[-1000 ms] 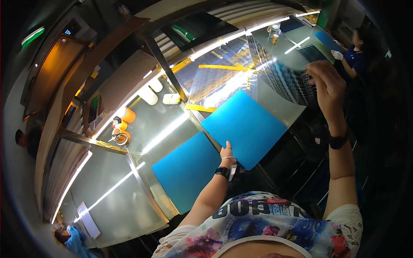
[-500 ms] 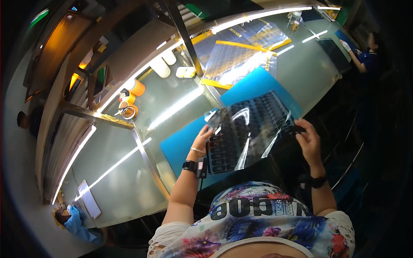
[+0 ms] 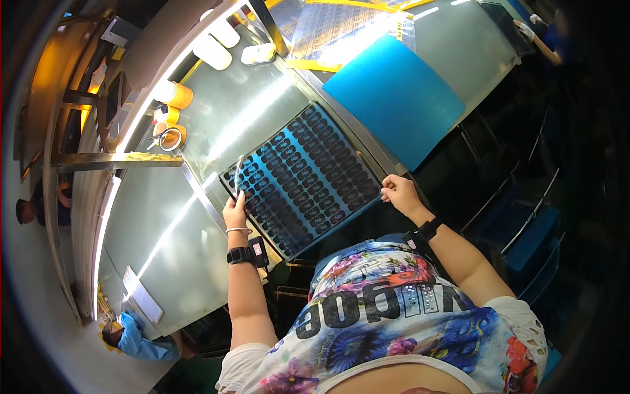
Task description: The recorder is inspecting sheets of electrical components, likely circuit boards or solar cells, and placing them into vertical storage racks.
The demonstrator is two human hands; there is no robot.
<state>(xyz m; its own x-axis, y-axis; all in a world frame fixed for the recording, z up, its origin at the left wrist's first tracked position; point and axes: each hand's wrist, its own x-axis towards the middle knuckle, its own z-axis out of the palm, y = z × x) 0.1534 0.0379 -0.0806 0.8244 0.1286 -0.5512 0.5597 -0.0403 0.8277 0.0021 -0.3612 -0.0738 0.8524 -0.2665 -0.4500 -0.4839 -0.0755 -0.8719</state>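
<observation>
I see a thin, glossy sheet (image 3: pixel 304 179) lying flat on the counter (image 3: pixel 164 223), dark with neat rows of small oval cut-outs, its surface catching the strip lights. My left hand (image 3: pixel 235 211) pinches the sheet's near left edge, fingers closed on it; the corner above the hand curls up slightly. My right hand (image 3: pixel 398 194) grips the near right corner, fingers curled over the edge. Both wrists wear black bands (the left also a thin bangle).

The counter is smooth, pale grey-green glass — reflective, split by metal rails. Just beyond the sheet lies a matte blue rectangular mat (image 3: pixel 394 95), and beyond that a clear film (image 3: pixel 348 29) edged with yellow tape. Orange tape rolls (image 3: pixel 174 95) sit well to the left.

Half a second ago the sheet was held up in the air in front of me, bowed and tilted; now it is down flat, covering the nearer blue mat that showed a second ago.
</observation>
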